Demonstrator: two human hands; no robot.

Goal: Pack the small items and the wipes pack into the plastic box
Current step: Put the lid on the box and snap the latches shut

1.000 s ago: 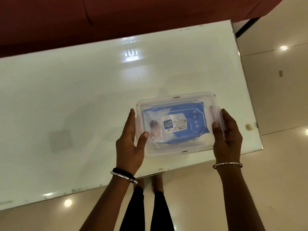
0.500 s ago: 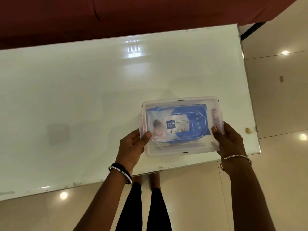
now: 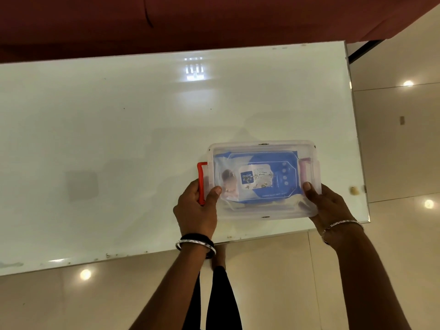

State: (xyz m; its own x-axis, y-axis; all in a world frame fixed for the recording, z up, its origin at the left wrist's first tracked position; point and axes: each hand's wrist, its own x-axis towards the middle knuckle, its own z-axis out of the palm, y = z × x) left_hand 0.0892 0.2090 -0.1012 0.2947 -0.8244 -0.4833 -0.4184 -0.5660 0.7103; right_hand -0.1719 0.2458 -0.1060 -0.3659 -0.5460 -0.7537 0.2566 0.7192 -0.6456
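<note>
A clear plastic box with its translucent lid on rests on the white table near the front right corner. Through the lid I see the blue wipes pack lying flat inside; any small items under it are too blurred to make out. My left hand grips the box's left end, with fingers around the red clip and the thumb on the lid. My right hand holds the right end, its thumb pressing on the lid beside the pale clip.
The glossy white table reaches a dark red wall at the back. Its right edge and front edge lie close to the box. A small beige bit lies near the right edge. Shiny tiled floor surrounds the table; my legs stand below.
Both hands slid toward me along the box's ends, down to its near corners. The red clip on the left end now shows, swung outward under my left fingers.
</note>
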